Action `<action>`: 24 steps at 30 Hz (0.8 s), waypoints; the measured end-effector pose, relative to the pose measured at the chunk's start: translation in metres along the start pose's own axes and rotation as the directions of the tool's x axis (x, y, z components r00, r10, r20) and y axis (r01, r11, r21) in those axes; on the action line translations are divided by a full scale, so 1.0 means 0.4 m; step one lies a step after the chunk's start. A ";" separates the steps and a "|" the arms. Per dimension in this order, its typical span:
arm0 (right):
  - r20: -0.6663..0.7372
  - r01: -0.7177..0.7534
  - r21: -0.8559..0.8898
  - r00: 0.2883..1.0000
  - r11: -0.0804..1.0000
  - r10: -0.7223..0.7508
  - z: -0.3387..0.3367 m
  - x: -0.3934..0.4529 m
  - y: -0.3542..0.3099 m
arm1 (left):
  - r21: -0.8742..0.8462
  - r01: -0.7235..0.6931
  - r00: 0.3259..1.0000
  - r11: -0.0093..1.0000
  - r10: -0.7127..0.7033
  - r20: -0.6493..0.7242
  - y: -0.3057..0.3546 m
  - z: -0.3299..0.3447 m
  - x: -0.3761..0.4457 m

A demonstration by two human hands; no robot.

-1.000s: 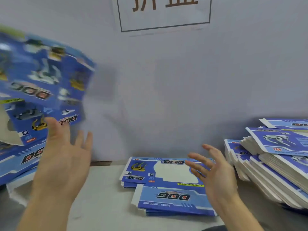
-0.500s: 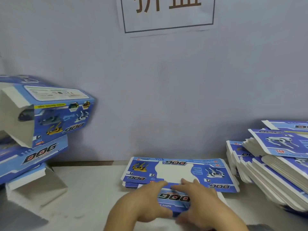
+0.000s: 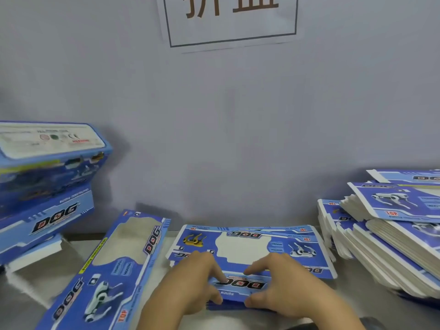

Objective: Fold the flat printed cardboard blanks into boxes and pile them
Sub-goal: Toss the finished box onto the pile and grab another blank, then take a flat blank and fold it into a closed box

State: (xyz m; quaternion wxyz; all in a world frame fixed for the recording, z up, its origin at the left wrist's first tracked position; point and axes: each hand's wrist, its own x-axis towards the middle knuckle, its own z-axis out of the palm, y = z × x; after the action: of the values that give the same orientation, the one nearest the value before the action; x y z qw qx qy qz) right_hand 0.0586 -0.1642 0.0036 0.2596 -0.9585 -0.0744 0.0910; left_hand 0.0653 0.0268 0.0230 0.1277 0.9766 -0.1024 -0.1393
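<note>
Blank: the flat blue printed cardboard blank is laid atop the centre stack, long axis left-right.
Grip: its near flap is pinched by left hand and right hand, equally close.

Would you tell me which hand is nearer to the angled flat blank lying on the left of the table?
Left. The left hand sits just right of the angled blank; the right hand lies farther right, beyond the left hand.
</note>
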 end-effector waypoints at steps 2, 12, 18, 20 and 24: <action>-0.006 0.005 0.029 1.000 1.000 -0.005 0.001 -0.002 -0.002 | -0.022 -0.012 1.000 1.000 0.011 -0.030 -0.002 0.000 -0.005; -0.519 0.219 -0.119 0.818 0.968 -0.249 -0.003 0.009 0.002 | -0.094 -0.265 0.606 0.960 0.090 -0.790 0.011 -0.014 0.018; -0.776 0.300 -0.094 0.575 0.949 -0.259 -0.040 0.008 -0.002 | -0.273 -0.466 0.420 0.842 -0.061 -0.905 -0.006 -0.017 0.020; -0.842 0.411 -0.005 0.490 0.912 -0.225 -0.054 -0.003 -0.020 | -0.399 -0.440 0.544 0.804 -0.114 -0.831 -0.013 -0.012 0.023; -0.925 0.609 0.157 0.366 0.777 -0.100 -0.090 -0.026 -0.054 | -0.596 -0.381 0.704 0.706 -0.196 -0.682 -0.012 0.003 0.042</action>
State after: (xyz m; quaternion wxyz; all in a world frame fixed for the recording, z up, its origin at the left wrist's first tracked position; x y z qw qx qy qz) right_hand 0.0540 -0.1653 0.0467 0.5002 -0.7223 -0.1176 -0.4629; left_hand 0.0815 0.0272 0.0165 0.5244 0.8210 -0.0383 0.2227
